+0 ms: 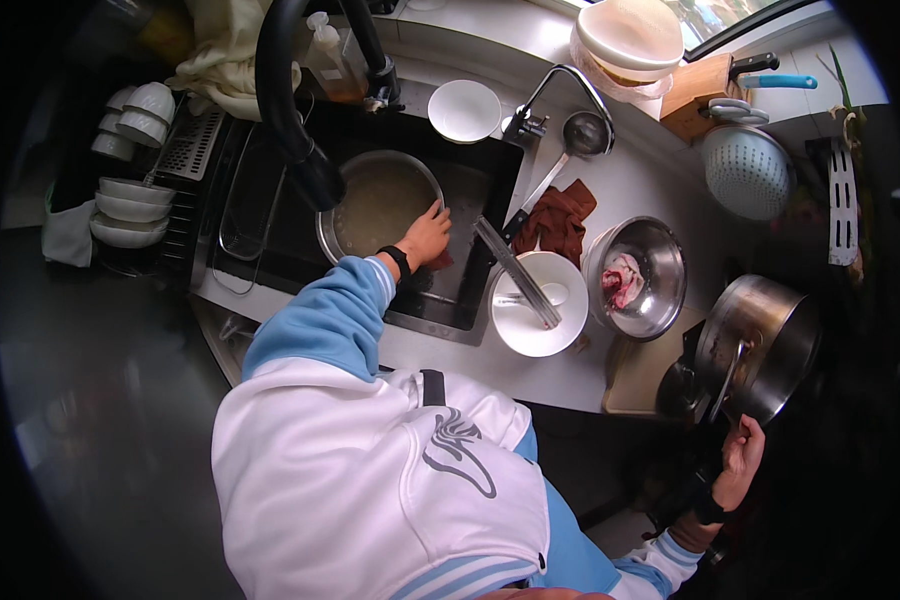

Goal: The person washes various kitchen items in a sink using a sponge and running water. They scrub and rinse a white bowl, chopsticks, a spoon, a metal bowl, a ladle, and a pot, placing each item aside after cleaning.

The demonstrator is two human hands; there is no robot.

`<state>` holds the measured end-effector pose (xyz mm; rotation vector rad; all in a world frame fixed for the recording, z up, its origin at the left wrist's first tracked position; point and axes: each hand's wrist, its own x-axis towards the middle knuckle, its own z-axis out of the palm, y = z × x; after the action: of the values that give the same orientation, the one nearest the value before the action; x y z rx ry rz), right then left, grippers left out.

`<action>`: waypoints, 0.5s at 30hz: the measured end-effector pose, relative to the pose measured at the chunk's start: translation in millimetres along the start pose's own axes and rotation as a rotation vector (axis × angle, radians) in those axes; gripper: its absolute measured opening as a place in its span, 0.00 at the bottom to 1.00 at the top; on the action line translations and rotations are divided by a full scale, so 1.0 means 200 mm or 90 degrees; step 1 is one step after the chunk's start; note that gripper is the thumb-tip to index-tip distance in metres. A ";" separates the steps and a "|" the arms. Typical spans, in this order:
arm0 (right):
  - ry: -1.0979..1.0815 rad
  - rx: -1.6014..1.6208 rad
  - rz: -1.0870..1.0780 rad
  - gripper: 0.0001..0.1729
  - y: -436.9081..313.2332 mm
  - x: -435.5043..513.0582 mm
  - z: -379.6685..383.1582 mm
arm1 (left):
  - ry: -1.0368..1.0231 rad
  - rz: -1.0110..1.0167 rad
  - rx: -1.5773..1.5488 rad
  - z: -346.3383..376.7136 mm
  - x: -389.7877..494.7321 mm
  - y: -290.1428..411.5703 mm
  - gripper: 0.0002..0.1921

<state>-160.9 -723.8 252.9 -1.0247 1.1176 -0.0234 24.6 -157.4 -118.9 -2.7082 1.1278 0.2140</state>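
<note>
In the sink stands a round steel pot holding cloudy liquid. My left hand grips its right rim, and a dark red piece, perhaps cloth, shows beneath the palm. Far to the right, my right hand has bent fingers just below a large, stained steel pot with a loop handle; whether it touches anything is unclear. Between my hands are a white bowl with steel tongs and a spoon across it, and a steel mixing bowl containing a pale, red-stained clump.
A black faucet arches over the sink. Behind the bowls lie a reddish-brown cloth and a ladle. A white bowl sits by the sink's back edge. Dishes fill a left rack; a knife block stands at back right.
</note>
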 end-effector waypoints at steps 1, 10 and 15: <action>0.043 0.039 -0.008 0.09 0.05 -0.09 0.05 | 0.018 0.008 -0.012 0.00 -0.02 -0.02 0.12; -0.058 -0.125 -0.049 0.04 0.53 -0.64 0.62 | 0.012 0.015 0.033 0.07 -0.34 -0.33 0.10; -0.191 -0.183 -0.049 0.06 0.68 -0.68 0.93 | -0.074 -0.012 0.031 0.18 -0.56 -0.47 0.10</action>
<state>-150.6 -457.4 269.6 -1.2802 0.8203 0.2294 11.6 -7.7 -119.0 -2.6247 1.0603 0.3320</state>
